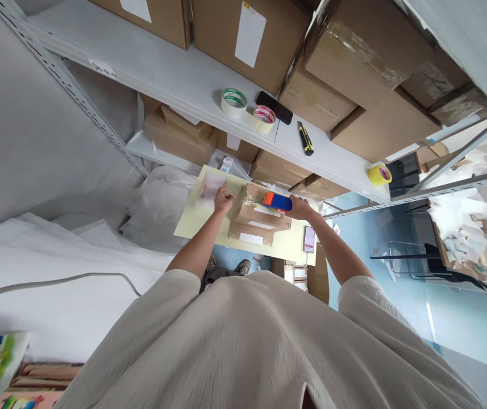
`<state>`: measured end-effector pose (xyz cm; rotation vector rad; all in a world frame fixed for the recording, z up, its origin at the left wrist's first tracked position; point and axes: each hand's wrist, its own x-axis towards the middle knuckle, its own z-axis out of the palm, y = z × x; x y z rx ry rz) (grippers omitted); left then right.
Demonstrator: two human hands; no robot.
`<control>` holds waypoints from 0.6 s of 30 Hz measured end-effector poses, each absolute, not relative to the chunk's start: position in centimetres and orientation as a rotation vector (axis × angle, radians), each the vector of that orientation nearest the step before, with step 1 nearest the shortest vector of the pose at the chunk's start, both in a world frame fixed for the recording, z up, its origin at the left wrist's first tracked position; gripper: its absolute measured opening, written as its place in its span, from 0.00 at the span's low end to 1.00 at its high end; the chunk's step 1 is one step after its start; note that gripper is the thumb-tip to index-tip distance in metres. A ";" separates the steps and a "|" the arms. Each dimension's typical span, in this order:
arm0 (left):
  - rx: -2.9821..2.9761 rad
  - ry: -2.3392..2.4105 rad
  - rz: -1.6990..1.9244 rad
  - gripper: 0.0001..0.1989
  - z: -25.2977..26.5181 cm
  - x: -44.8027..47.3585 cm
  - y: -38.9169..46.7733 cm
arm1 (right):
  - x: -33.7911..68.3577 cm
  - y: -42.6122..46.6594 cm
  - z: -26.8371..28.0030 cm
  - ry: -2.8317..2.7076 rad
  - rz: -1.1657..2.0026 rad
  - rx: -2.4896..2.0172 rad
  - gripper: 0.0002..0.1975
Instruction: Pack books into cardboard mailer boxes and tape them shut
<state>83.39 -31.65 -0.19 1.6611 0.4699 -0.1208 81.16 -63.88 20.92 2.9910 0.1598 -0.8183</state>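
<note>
My right hand (298, 207) is closed round a blue and orange tape dispenser (281, 201), which rests against or just above the top of a brown cardboard box (249, 215). The box carries strips of clear tape and a white label. A second taped cardboard box (234, 230) lies against its near side. Left of the boxes, my left hand (224, 200) has its fingers curled together over the pale yellow tabletop (186, 225). Whether anything is pinched in them is too small to see.
A phone (308, 239) lies at the table's right end. On the shelf (170, 68) ahead are tape rolls (233, 103), a black phone (274, 107), a utility knife (305, 138) and large cartons (243, 42). White wrapping material (158, 199) is piled at the left.
</note>
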 end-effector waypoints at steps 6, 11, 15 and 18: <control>1.656 0.550 -0.172 0.19 0.3 82.6 -34.0 | 80.8 -63.7 20.9 0.134 -0.808 3.002 0.27; 1.663 0.547 -0.209 0.18 1.3 82.0 -34.4 | 80.7 -64.0 20.7 0.102 -0.819 2.992 0.26; 1.664 0.534 -0.140 0.16 1.8 81.6 -34.0 | 80.7 -64.4 20.3 0.075 -0.815 2.999 0.27; 1.595 0.419 -0.138 0.12 2.1 81.4 -33.9 | 80.8 -64.5 20.1 0.068 -0.823 3.012 0.27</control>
